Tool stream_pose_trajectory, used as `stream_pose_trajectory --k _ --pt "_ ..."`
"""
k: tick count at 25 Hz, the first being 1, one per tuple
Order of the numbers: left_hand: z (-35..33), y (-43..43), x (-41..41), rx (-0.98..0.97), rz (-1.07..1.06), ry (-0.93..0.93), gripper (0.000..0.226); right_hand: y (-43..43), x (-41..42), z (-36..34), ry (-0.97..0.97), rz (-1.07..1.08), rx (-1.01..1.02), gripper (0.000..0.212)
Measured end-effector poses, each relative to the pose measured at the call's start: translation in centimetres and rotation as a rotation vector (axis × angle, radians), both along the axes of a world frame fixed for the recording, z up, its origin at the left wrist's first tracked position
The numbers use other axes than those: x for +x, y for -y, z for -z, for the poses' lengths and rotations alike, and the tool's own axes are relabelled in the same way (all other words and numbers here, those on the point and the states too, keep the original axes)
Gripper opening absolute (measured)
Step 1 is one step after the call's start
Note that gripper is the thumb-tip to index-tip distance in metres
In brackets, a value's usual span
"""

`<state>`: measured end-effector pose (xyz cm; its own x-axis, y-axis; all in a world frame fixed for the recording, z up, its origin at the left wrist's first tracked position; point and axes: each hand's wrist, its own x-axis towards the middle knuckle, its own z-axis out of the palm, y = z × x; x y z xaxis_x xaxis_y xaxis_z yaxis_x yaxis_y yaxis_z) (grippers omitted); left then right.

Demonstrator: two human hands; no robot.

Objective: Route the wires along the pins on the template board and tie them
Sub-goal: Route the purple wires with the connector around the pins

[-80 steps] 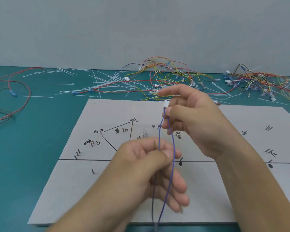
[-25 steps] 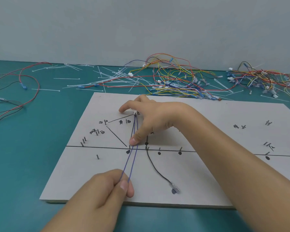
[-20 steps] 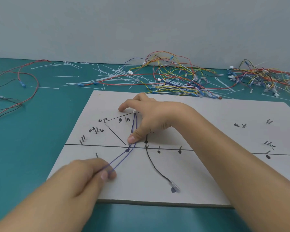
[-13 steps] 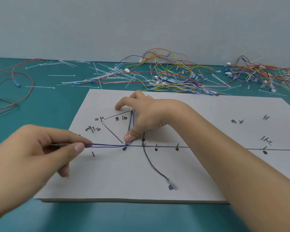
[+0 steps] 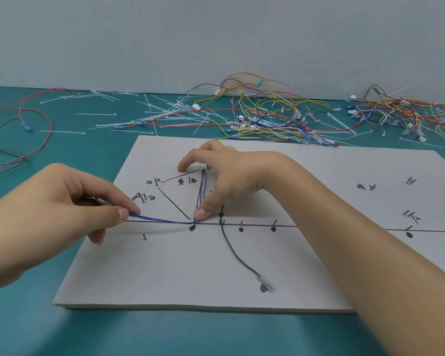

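Observation:
The grey template board (image 5: 319,265) lies flat, marked with black lines, dots and short pins. A doubled purple wire (image 5: 202,191) runs from a pin near the board's upper middle down to a pin on the horizontal line, then bends left. My left hand (image 5: 62,211) pinches the wire's free end between thumb and forefinger, left of the bend. My right hand (image 5: 229,181) rests on the board, thumb tip pressing the wire at the bend and forefinger touching the top pin. A black wire (image 5: 235,255) with a clear terminal lies on the board.
Tangled coloured wires (image 5: 272,116) and a second heap (image 5: 406,114) lie behind the board. White cable ties (image 5: 165,111) are scattered at the back. Red and black wires (image 5: 23,129) loop at the left on the teal table (image 5: 165,335).
My left hand has swung the purple wire's free end from the board's front edge round to the left, bending it at the pin. My right hand has stayed pressing on the wire.

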<state>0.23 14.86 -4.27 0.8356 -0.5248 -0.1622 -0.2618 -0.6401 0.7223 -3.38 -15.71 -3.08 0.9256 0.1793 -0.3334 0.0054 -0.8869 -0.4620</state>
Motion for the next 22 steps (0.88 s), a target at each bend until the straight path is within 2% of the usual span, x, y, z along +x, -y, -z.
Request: stream_pose_trajectory --k 5,10,14,15,18,19,20,22 --pt "-0.1 0.6 0.8 -0.030 -0.008 0.019 0.042 -0.2 -0.2 -0.1 0.000 -0.005 -0.034 0.088" --pt "-1.5 1.6 2.5 -0.183 0.018 -0.045 0.066 0.0 -0.4 -0.1 0.008 -0.012 -0.028 0.088" --pt "-2.0 2.7 3.2 -0.191 0.017 -0.109 0.073 0.0 -0.4 0.1 0.012 -0.005 -0.017 0.089" --pt "-2.0 3.0 3.3 -0.164 0.021 -0.101 0.066 0.0 -0.3 0.1 0.010 -0.003 -0.016 0.089" --pt "-1.4 3.8 4.4 -0.097 0.029 -0.088 0.024 0.0 -0.3 0.2 0.006 -0.003 -0.018 0.088" --pt "-1.2 3.9 4.7 -0.082 0.037 -0.095 0.020 0.0 -0.3 0.2 0.007 -0.002 -0.016 0.088" --pt "-1.2 4.0 4.8 -0.062 0.049 -0.111 0.025 0.0 -0.3 0.2 0.008 -0.001 -0.012 0.088" --pt "-1.2 3.8 4.9 -0.050 0.081 -0.159 0.056 0.1 -0.3 0.3 0.012 0.000 -0.006 0.088"
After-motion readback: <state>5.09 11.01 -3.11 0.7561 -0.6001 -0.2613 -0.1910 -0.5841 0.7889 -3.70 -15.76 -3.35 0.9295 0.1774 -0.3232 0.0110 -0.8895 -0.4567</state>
